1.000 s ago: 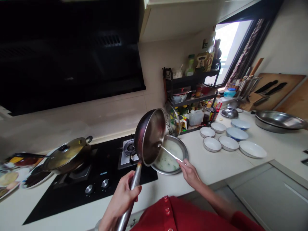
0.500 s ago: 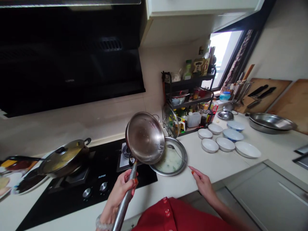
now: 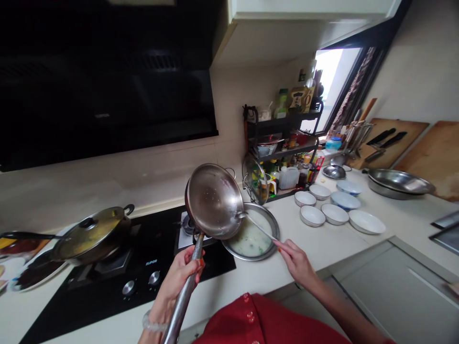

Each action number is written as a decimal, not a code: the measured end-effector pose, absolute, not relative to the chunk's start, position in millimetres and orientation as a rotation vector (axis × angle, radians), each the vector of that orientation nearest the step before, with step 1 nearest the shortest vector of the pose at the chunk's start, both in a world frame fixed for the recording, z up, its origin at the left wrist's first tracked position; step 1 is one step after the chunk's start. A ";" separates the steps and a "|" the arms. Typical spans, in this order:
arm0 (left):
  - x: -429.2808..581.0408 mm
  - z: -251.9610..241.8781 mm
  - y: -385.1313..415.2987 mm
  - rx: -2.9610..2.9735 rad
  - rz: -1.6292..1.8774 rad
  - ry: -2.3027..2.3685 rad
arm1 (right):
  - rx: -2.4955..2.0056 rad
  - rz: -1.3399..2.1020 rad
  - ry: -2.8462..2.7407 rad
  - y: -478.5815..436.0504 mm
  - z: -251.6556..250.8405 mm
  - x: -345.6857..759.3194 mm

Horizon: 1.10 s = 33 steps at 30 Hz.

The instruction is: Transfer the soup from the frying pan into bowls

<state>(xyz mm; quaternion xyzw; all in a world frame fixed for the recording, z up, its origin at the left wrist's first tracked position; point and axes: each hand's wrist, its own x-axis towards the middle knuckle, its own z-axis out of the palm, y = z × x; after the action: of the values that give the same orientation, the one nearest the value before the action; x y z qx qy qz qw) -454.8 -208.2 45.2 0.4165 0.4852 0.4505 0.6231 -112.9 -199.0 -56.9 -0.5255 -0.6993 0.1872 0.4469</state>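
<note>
My left hand (image 3: 183,272) is wrapped round the long metal handle of a wok (image 3: 214,198), which is tipped to the right with its inside facing me. Below its lower right rim stands a wide metal basin (image 3: 275,234) of pale soup (image 3: 253,239) with green bits. In my right hand (image 3: 294,260) is the thin handle of a metal spoon (image 3: 258,226); its head touches the wok's inner wall near the right rim, and its bowl is partly hard to make out.
A lidded pan (image 3: 91,236) sits on the left of the black gas hob (image 3: 154,243). Several white bowls (image 3: 335,214) stand right of the basin. Behind are a glass lid (image 3: 255,179) and a black spice rack (image 3: 283,155). Large steel pans (image 3: 399,181) lie far right.
My right hand has moved slightly left, bringing the spoon's head from over the basin up to the wok's rim. The wok remains tipped, with only a slight shift.
</note>
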 end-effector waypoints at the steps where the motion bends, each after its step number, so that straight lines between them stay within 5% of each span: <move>1: -455.6 45.6 -206.9 0.961 1.026 1.121 | -1.269 0.435 -1.793 -192.8 -53.6 -117.2; 19: -466.9 46.4 -194.0 1.080 0.914 1.198 | -1.289 0.252 -1.915 -208.4 -70.7 -79.3; 33: -504.2 11.7 -203.1 0.574 1.123 0.698 | -1.310 1.271 -0.513 -188.9 -51.3 -105.1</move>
<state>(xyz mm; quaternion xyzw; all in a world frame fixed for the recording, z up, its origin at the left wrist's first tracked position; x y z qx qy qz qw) -504.2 -203.1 11.7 0.2628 0.3196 0.5142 0.7513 -105.1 -188.9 -51.3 -0.5611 -0.2196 0.5447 0.5833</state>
